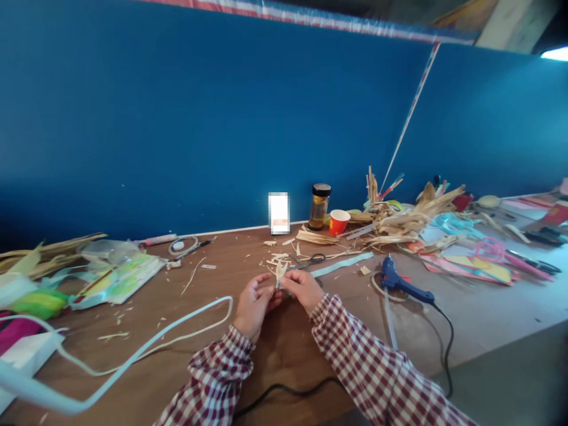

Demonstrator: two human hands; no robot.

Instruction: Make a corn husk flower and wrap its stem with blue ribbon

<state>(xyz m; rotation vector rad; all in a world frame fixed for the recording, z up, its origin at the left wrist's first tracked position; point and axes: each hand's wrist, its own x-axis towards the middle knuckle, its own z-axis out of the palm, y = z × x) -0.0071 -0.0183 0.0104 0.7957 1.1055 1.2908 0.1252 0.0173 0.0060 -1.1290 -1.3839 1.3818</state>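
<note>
Behind the right grip [303, 289] and left grip [252, 305], a broad blue partition [199, 118], edged along the top with a red-and-white band [275, 12]. Beneath both grips, a brown bench [155, 378] strewn with cuttings. Reaching up to the grips from the near side, two sleeves [377, 361] in maroon-and-white check. Beyond the right grip and well off to its right, a heap of dry husks [412, 219]. Left of the left grip, a white tube [146, 349], curving to a bend close by. At center, right grip narrow, pinched on a small pale piece [281, 272]; left grip curled in at the lower end, too much hidden to tell whether closed on it. Right of the right grip, a blue glue gun [393, 278], lying flat. Beyond the grips and slightly right, a dark-lidded jar [319, 213], upright, with a red cup [339, 223] standing just beside. Just past the right grip, dark-handled scissors [316, 258]. Between the two grips, upright at the fingertips, the petal-like pale piece. Just beyond, scattered shavings [278, 257].
</note>
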